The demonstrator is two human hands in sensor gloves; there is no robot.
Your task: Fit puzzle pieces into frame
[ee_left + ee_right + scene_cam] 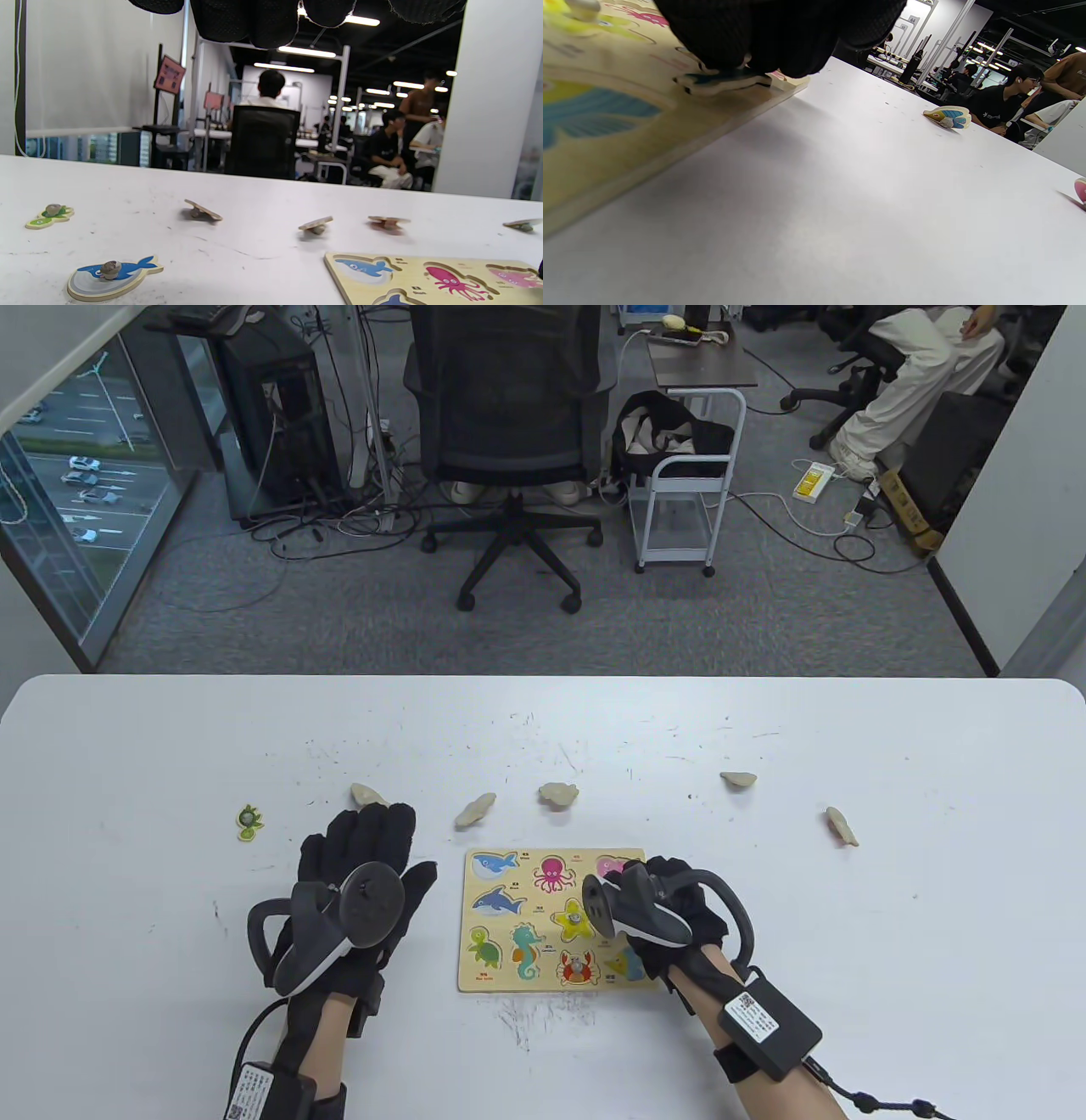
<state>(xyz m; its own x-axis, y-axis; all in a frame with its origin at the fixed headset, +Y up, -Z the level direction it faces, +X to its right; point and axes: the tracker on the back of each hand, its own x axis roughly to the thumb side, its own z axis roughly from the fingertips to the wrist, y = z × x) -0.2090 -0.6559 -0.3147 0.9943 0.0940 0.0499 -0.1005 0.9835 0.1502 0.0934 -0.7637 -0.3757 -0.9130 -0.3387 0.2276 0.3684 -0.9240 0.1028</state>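
The frame [509,980], a rectangular board with its long axis running left to right on the bench [891,950], holds two seated pieces, star [577,918] and crab [578,967]. The right hand [670,912], over the frame's right edge, pinches a piece [723,80] lying flat on the board, not yet seated. The left hand [361,882] rests spread left of the frame. Seven pieces lie loose beyond and left of the frame, among them a whale [112,275].

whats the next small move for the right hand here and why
Probably lower and seat the piece into its slot. The right hand holds it over the board's right side, and in the right wrist view it looks to sit partly proud of the board, not flush. Which slot it belongs in, I cannot tell.
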